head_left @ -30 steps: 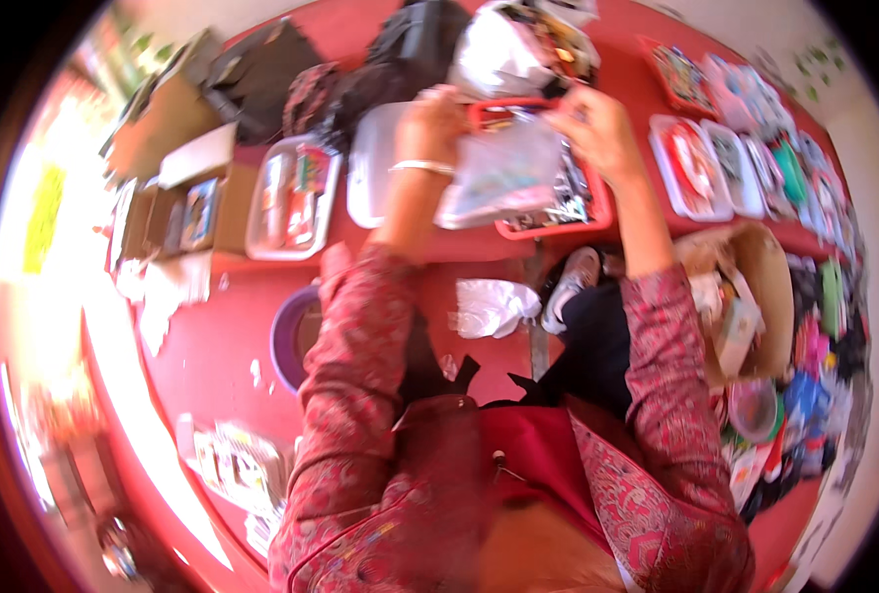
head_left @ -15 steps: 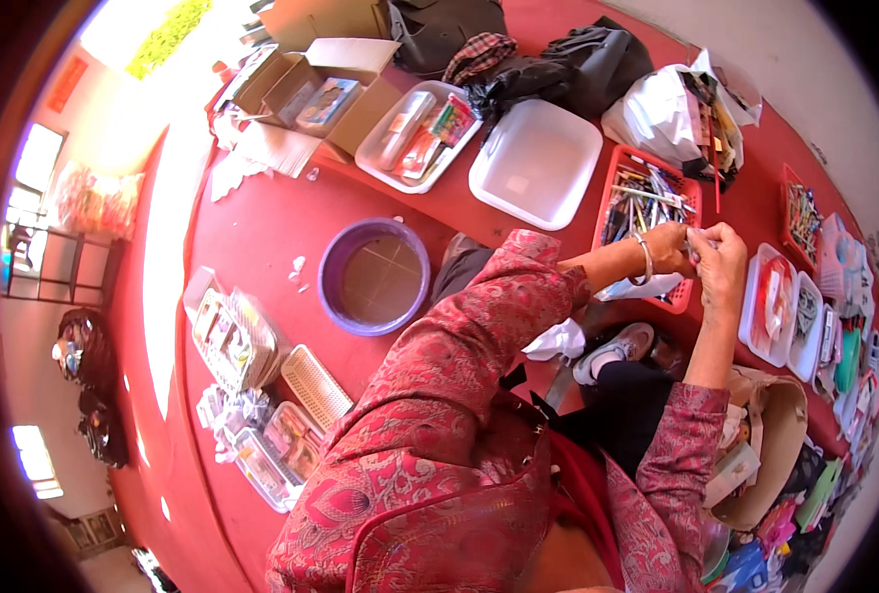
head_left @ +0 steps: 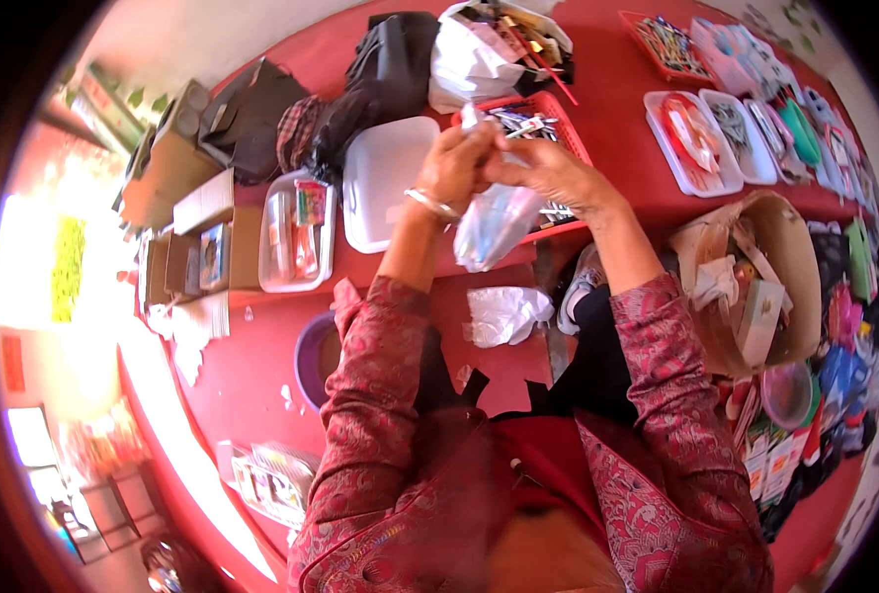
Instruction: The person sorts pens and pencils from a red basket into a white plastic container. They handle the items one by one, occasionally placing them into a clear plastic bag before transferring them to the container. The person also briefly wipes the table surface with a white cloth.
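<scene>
My left hand [head_left: 451, 168], with a bangle [head_left: 432, 205] on its wrist, pinches the gathered neck of a clear plastic bag [head_left: 497, 229]. A whitish end of it pokes up above those fingers. My right hand [head_left: 556, 176] closes on the same bag from the other side, fingertips close to the left ones. The bag hangs below both hands, with slim, pale bluish and pinkish things inside that I cannot make out. Right behind the hands lies a red basket [head_left: 576, 138] of pens and markers [head_left: 528, 124], partly hidden by them.
An empty white tray [head_left: 380, 188] and a tray of packets [head_left: 296, 237] stand left of the basket. White crumpled plastic [head_left: 506, 314] lies below the hands. A purple basin [head_left: 311, 361] sits lower left, a cardboard box [head_left: 800, 287] at right. Trays [head_left: 694, 148] line the right side.
The view has swung right, shifting everything across the picture. Both hands stay together, now with the plastic bag plainly visible hanging beneath them.
</scene>
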{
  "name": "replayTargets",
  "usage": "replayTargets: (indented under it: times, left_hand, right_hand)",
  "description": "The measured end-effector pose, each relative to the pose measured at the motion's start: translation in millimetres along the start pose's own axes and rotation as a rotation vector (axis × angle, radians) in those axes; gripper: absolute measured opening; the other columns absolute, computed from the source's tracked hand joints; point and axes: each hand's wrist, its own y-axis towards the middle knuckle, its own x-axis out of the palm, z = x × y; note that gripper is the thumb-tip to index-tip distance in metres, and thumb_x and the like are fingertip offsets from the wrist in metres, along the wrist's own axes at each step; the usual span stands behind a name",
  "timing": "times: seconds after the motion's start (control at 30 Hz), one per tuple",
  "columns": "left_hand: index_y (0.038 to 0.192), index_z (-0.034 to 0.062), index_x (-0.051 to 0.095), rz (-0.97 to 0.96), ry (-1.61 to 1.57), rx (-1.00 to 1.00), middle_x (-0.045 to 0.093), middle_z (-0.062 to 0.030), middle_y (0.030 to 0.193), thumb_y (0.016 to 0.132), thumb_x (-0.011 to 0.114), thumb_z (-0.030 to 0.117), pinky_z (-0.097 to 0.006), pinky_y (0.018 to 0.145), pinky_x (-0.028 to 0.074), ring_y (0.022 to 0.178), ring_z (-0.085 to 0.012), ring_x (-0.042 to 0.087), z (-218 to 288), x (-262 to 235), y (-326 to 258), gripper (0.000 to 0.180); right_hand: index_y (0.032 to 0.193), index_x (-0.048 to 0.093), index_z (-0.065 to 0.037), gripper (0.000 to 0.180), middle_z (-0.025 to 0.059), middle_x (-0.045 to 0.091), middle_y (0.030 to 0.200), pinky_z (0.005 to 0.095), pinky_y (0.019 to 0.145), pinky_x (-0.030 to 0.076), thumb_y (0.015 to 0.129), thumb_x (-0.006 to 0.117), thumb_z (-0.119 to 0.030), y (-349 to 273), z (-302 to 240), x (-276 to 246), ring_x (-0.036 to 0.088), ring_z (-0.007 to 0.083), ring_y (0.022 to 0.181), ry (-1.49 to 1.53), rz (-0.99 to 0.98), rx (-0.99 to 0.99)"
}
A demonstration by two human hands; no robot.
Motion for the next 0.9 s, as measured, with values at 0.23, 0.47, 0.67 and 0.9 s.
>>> replayTargets:
  times: [0.23,0.47,0.67,0.9]
  left_hand:
    - [0.082,0.0014,0.052,0.003,-0.309,0.018,0.035,0.0028,0.052,0.088,0.043,0.021,-0.018,0.036,0.018,0.040,-0.0035,0.023,15,-8,-6,0.023]
    - [0.095,0.0004,0.052,0.110,-0.153,0.056,0.038,0.0028,0.056,0.087,0.045,0.016,-0.016,0.037,0.018,0.041,-0.0025,0.023,19,-10,-9,0.019]
    - [0.103,-0.0028,0.050,0.108,-0.244,0.226,0.051,-0.0051,0.072,0.087,0.044,0.009,-0.017,0.049,0.033,0.054,-0.0059,0.038,13,-24,4,0.021]
    - [0.092,-0.0019,0.051,0.053,-0.233,0.264,0.054,-0.0095,0.081,0.087,0.040,0.005,-0.027,0.069,0.042,0.071,-0.0136,0.050,-2,-30,16,0.014]
  right_hand:
    - [0.089,0.058,0.002,0.024,0.0027,0.058,0.079,0.0247,0.070,0.040,0.080,0.057,-0.019,13,1,3,0.050,0.0076,0.075,-0.409,-0.069,-0.180]
    - [0.065,0.057,0.002,0.025,0.0051,0.055,0.057,0.0258,0.051,0.040,0.077,0.054,-0.019,13,5,18,0.051,0.0103,0.055,-0.373,0.106,-0.154]
    - [0.078,0.057,0.000,0.022,0.0079,0.060,0.072,0.0298,0.063,0.045,0.085,0.046,-0.018,19,16,-3,0.056,0.0166,0.064,0.345,0.340,-0.054]
    - [0.073,0.053,-0.002,0.027,0.0122,0.061,0.077,0.0372,0.074,0.047,0.087,0.042,-0.022,27,42,-29,0.060,0.0254,0.077,0.936,0.187,0.013]
